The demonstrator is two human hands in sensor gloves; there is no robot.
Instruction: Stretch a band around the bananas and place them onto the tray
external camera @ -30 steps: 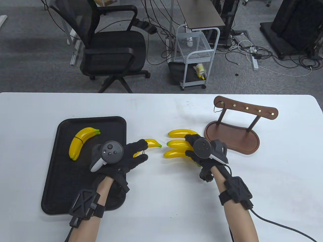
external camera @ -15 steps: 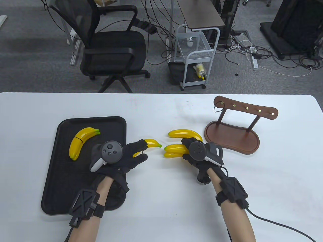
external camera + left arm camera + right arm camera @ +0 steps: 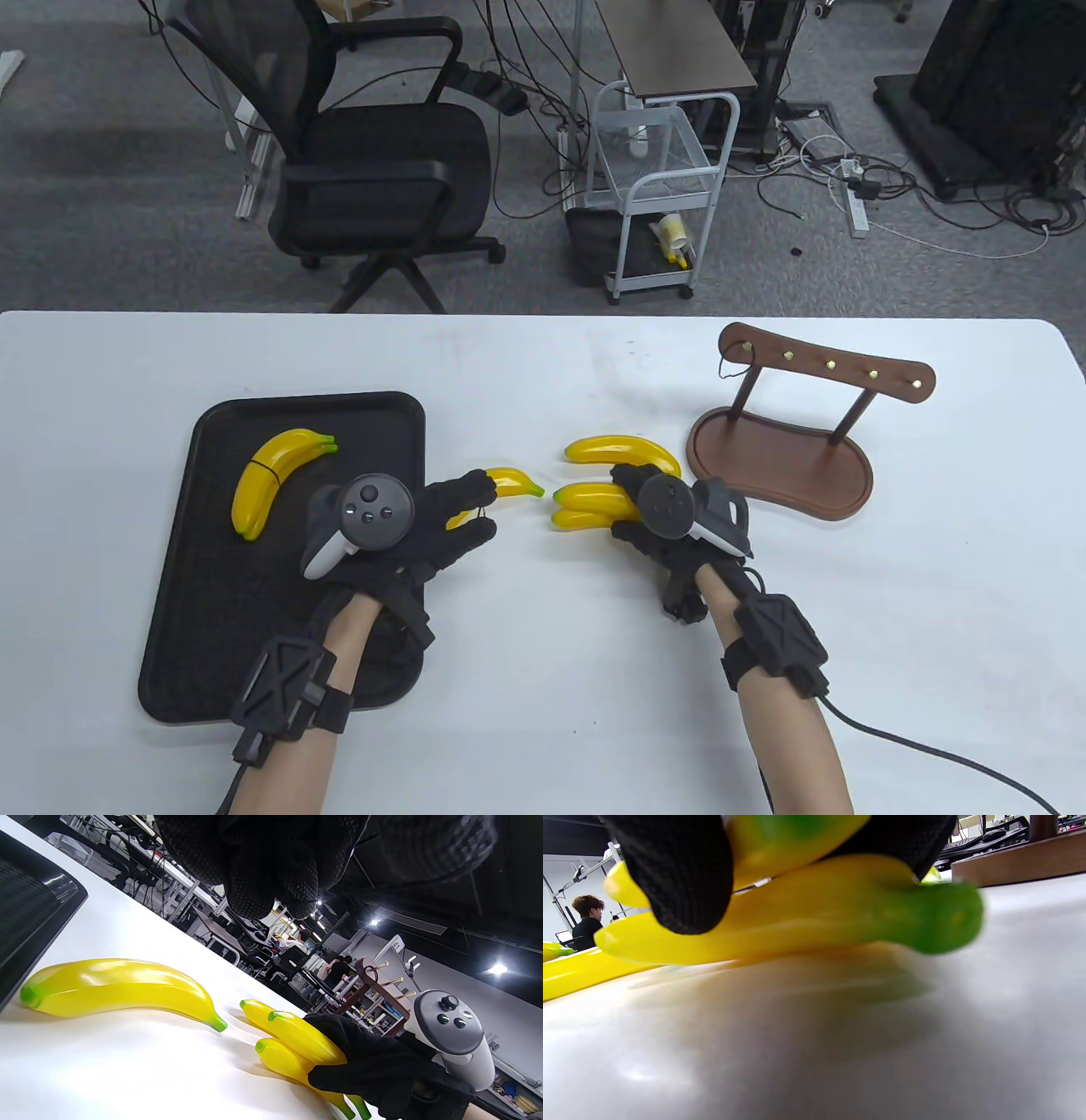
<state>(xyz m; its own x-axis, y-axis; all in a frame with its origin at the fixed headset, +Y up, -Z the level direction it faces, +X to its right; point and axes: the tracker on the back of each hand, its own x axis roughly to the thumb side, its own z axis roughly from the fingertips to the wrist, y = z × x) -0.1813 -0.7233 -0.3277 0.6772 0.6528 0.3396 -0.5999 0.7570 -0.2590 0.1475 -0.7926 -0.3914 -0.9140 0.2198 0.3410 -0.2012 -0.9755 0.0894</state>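
My right hand (image 3: pixel 624 505) grips two yellow bananas (image 3: pixel 590 505), pressed together one on the other; in the right wrist view they (image 3: pixel 806 921) hang just above the table. A third banana (image 3: pixel 624 450) lies loose just behind them. Another single banana (image 3: pixel 513 482) lies by my left hand (image 3: pixel 488 508), which hovers at the right edge of the black tray (image 3: pixel 212 594). A thin dark band (image 3: pixel 484 510) runs between its forefinger and thumb. On the tray lies a banded pair of bananas (image 3: pixel 271 480). The left wrist view shows the single banana (image 3: pixel 118 986) and the held pair (image 3: pixel 297 1039).
A brown wooden stand (image 3: pixel 780 458) with brass pegs on its top bar stands right of the bananas; a small loop hangs from its left peg. Beyond the table's far edge are an office chair (image 3: pixel 373 170) and a white cart (image 3: pixel 653 195).
My right hand has closed on two bananas, drawn them together and shifted slightly left with them. The left hand has stayed put.
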